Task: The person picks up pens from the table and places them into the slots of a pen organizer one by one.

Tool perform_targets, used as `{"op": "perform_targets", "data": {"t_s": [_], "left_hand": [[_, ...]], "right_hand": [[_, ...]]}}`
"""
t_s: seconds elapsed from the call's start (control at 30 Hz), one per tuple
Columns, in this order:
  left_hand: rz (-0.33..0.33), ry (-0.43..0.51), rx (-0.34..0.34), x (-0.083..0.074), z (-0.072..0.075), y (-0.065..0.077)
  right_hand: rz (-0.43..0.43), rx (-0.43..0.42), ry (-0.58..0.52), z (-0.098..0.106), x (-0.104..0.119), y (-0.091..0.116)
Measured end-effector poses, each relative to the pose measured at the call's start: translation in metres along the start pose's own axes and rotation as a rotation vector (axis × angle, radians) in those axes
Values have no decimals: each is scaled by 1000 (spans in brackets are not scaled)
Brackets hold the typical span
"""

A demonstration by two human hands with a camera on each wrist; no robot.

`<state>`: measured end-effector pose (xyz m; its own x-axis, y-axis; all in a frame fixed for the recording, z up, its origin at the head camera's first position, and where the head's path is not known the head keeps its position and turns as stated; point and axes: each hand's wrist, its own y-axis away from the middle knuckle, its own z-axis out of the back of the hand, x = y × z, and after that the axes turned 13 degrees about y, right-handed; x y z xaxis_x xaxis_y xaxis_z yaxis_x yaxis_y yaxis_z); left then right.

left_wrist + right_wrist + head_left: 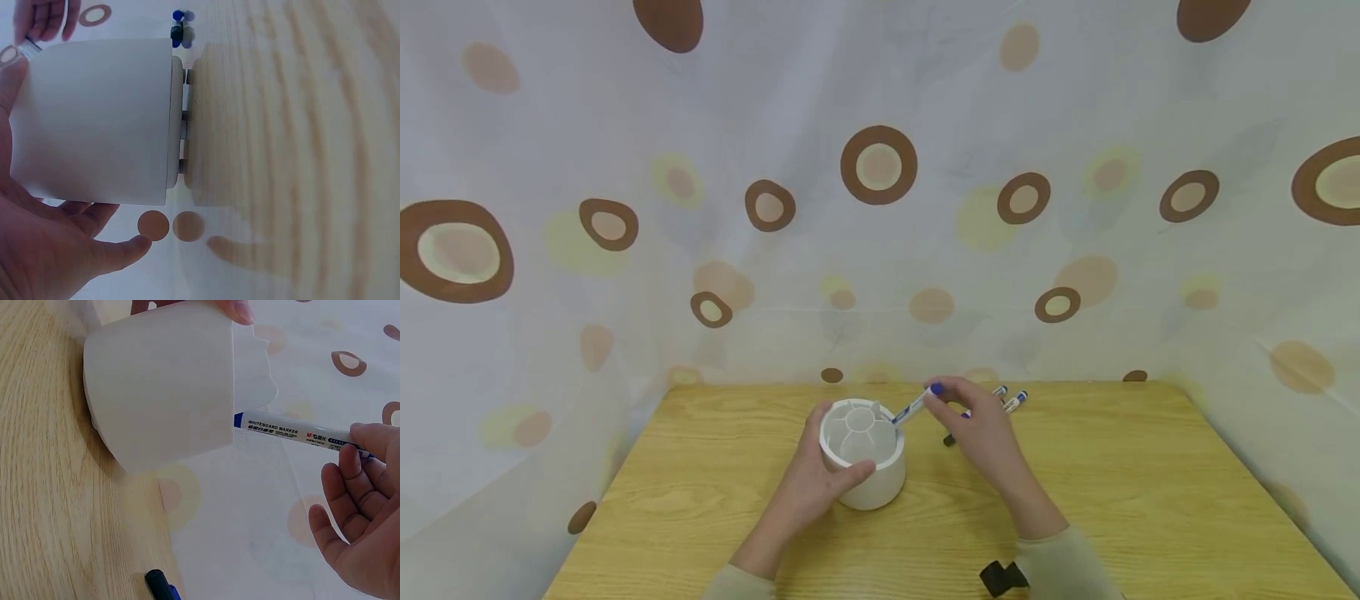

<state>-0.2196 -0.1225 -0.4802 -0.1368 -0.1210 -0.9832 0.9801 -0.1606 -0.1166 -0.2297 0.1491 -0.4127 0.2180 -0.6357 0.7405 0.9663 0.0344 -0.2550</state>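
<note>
Wood-grain tbl (700, 500) w/ white rnd organizer (874, 492) on it, plus markers (1017, 402) nr back edge

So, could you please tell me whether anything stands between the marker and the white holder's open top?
Nothing visible does: the right hand holds the marker with its lower end at the rim of the white holder; other markers lie aside.

I've got L hand (817, 482) & R hand (979, 423) bare, L slv (739, 584) & R slv (1067, 568) lt beige, plain-looking from here; blk angular pc (1000, 577) at R slv's edge, can't ID.
</note>
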Motion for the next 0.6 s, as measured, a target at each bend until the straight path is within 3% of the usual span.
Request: {"op": "perform_targets", "data": {"t_s": [0.6], "left_hand": [[-5, -5, -2, -3, -1, 2]], "right_hand": [[36, 25, 8, -13, -5, -1]]}}
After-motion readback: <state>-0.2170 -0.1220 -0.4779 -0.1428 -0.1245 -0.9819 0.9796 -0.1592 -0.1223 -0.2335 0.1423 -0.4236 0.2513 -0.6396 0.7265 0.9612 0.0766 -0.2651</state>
